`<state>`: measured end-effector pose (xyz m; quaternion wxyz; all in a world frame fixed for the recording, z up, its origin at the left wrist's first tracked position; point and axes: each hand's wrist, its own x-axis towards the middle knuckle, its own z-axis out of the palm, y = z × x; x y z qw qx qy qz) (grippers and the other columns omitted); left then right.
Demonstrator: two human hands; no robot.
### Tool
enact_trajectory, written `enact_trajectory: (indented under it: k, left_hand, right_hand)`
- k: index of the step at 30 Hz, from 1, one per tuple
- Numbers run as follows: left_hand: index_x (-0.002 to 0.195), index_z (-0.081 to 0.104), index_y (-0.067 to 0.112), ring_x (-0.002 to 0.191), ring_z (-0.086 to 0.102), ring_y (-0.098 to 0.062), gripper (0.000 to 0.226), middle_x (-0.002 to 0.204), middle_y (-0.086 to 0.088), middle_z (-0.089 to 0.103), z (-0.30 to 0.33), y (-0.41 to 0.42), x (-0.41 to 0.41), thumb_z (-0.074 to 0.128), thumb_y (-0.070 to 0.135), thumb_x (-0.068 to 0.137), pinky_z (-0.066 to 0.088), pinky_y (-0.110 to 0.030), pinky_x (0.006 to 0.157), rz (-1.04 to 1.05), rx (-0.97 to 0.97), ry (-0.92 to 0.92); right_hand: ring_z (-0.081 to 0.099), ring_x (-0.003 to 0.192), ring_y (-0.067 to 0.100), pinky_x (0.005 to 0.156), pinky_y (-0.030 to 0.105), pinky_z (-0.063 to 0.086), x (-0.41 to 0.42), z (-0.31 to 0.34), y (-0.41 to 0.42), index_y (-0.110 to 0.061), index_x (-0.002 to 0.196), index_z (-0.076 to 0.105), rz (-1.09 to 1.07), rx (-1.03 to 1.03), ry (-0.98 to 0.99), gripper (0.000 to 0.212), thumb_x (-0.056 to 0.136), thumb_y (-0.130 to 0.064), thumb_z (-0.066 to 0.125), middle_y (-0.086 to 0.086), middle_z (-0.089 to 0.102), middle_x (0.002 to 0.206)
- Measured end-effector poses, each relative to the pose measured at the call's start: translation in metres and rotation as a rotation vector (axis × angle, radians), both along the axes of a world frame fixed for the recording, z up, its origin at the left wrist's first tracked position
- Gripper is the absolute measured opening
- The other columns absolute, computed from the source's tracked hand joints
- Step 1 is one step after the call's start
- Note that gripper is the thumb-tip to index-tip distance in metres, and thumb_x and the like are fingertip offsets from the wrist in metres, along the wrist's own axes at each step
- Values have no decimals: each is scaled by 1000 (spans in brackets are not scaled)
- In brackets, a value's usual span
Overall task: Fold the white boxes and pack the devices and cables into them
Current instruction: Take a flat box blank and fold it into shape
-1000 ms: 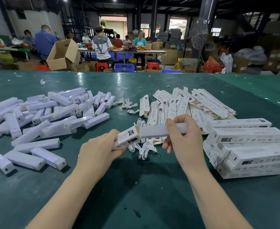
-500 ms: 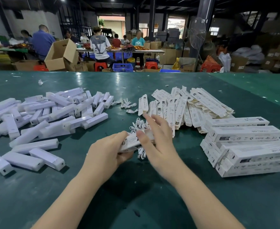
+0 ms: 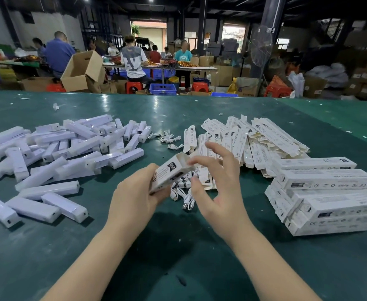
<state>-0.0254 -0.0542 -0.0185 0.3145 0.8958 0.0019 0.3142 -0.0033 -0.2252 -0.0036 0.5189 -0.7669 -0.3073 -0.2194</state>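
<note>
My left hand (image 3: 135,196) grips a white printed box (image 3: 170,173), tilted with its open end pointing up and away from me. My right hand (image 3: 219,187) hovers just right of the box with fingers spread, fingertips near the open end. Under the hands lies a small heap of coiled white cables (image 3: 183,192). A pile of white bar-shaped devices (image 3: 54,153) covers the table's left side. Flat unfolded boxes (image 3: 249,140) lie fanned out behind my right hand. Closed packed boxes (image 3: 325,196) are stacked at the right.
The green table (image 3: 178,268) stretches far ahead. More white cables (image 3: 167,137) lie between the devices and the flat boxes. Beyond the table's far edge stand an open cardboard carton (image 3: 82,71), red stools, a blue crate and people at other tables.
My right hand slid along the box toward my left hand, then came off it and spread its fingers. The box turned from lying level to tilting up, end open.
</note>
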Motion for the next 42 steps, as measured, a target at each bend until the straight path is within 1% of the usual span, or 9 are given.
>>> enact_trajectory:
  k: [4, 7, 10, 13, 20, 25, 29, 39, 42]
  left_hand:
    - [80, 49, 29, 68, 48, -12, 30, 70, 14, 51, 0, -1, -1, 77, 22, 75, 43, -35, 56, -28, 151, -42]
    - [86, 57, 24, 69, 49, -12, 23, 73, 14, 53, 0, 1, 0, 78, 24, 76, 44, -34, 56, -16, 201, -61]
    - [81, 59, 24, 62, 50, -10, 16, 67, 7, 60, 2, -1, 2, 75, 25, 79, 43, -28, 56, 24, -137, -69]
    - [81, 63, 26, 58, 55, -4, 12, 66, 12, 65, 9, -7, -2, 75, 27, 81, 47, -16, 57, -69, -677, -173]
    - [85, 61, 20, 59, 50, -10, 9, 64, 9, 56, 13, -5, -4, 70, 20, 87, 46, -17, 58, -81, -780, -224]
    - [73, 57, 22, 55, 44, -10, 19, 57, 10, 51, 7, -2, -1, 74, 25, 81, 42, -24, 58, -53, -634, -38]
    - [74, 64, 26, 59, 56, -12, 8, 61, 5, 61, 10, -3, 0, 70, 30, 77, 49, -30, 63, -172, -664, 147]
    - [86, 74, 10, 69, 68, -12, 26, 76, -6, 73, 16, -7, -4, 75, 34, 73, 53, -17, 64, -423, -911, 358]
    - [81, 76, 12, 72, 69, -13, 5, 80, -7, 73, 15, -8, -3, 75, 17, 81, 54, -18, 66, -443, -952, 381]
  right_hand:
    - [22, 139, 6, 115, 38, 26, 0, -2, 2, -21, 97, 73, 19, -86, 47, 31, 84, -39, 53, -8, 39, 141]
    - [24, 139, 4, 115, 30, 25, -1, 1, 2, -25, 97, 73, 81, -91, 168, 25, 84, -38, 55, -11, 42, 139]
    - [41, 130, 4, 107, 15, 30, 1, 5, -2, -38, 106, 63, 66, 97, 103, 26, 83, -35, 52, -8, 50, 129]
    - [56, 104, 7, 92, 22, 44, 10, 0, -6, -36, 112, 55, -93, 151, 91, 35, 85, -15, 54, -10, 56, 113]
    - [49, 115, 21, 95, 32, 43, 30, -24, -6, -24, 124, 60, -279, -717, 295, 36, 89, -19, 54, 0, 60, 118]
    - [56, 87, 11, 80, 26, 44, 33, -22, -7, -23, 101, 70, -295, -438, 213, 15, 94, -22, 57, -9, 62, 94]
    - [61, 84, 3, 78, 9, 43, 22, -12, -3, -27, 96, 75, -40, -44, 137, 30, 88, -1, 65, -11, 66, 95]
    - [59, 89, 1, 81, 12, 43, 11, -4, 1, -14, 112, 74, 86, 10, 142, 32, 90, 5, 61, -2, 62, 100]
    - [59, 90, 0, 83, 12, 44, 8, -3, 2, -13, 115, 72, 103, -3, 172, 36, 88, 7, 59, -5, 59, 102]
